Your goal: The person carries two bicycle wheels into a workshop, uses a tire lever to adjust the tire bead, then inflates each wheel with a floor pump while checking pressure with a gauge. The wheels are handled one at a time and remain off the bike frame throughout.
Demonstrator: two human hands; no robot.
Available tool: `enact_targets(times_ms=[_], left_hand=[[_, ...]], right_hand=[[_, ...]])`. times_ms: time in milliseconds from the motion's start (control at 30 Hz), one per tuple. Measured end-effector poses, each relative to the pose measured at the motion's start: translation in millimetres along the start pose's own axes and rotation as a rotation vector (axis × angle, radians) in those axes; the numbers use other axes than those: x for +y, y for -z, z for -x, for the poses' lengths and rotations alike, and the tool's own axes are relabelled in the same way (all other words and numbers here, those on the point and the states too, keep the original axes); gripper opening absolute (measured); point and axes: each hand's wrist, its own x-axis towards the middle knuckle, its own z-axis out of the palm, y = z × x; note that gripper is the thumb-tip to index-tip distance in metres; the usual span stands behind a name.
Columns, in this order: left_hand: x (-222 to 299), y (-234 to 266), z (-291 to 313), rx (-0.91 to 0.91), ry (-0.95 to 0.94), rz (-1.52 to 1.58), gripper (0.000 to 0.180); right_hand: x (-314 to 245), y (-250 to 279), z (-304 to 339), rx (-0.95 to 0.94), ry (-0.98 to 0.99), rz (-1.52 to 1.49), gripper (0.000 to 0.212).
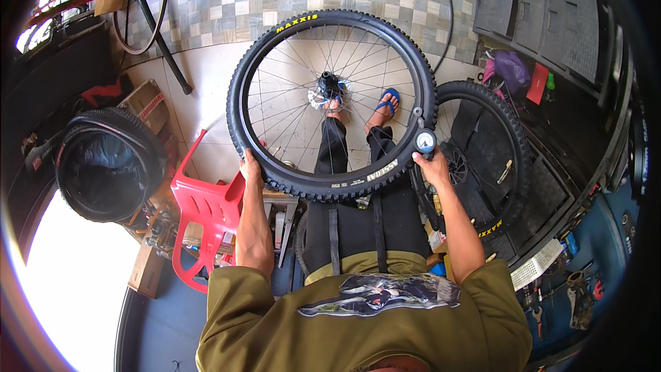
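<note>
In front of me I hold up a bicycle wheel (239,89) with a knobby black tyre, thin spokes and a dark hub (328,85). My left hand (250,167) is closed round the tyre at its lower left, thumb on top and fingers mostly hidden underneath. At the lower right, a round pressure gauge (425,141) with a white dial lies over the tyre, its upper end at the rim. My right hand (432,167) is closed on the gauge's lower end, thumb on top; its other fingers are partly hidden.
A second wheel (520,158) stands close at the right, beside dark panels. At the left are a red plastic chair (206,196), stacked tyres (103,165) and a cardboard box (146,269). Hand tools (537,320) lie at the lower right. A black hose (451,14) crosses the tiled floor.
</note>
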Motion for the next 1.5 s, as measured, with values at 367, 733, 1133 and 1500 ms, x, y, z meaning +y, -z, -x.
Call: enact_targets(times_ms=[367, 733, 1133, 1500], left_hand=[[2, -3, 8, -0.041, -0.014, -0.003, 0.082], [0, -5, 4, -0.001, -0.021, -0.012, 0.086], [-3, -4, -1, -0.015, -0.013, 0.039, 0.072], [-6, -3, -6, 0.027, -0.01, 0.009, 0.073]], right_hand=[[-5, 0, 2, 0.01, -0.007, 0.014, 0.063], [2, -1, -1, -0.025, -0.001, 0.008, 0.065], [8, -5, -3, -0.015, -0.026, 0.0, 0.069], [8, -4, -3, -0.012, -0.023, -0.006, 0.068]])
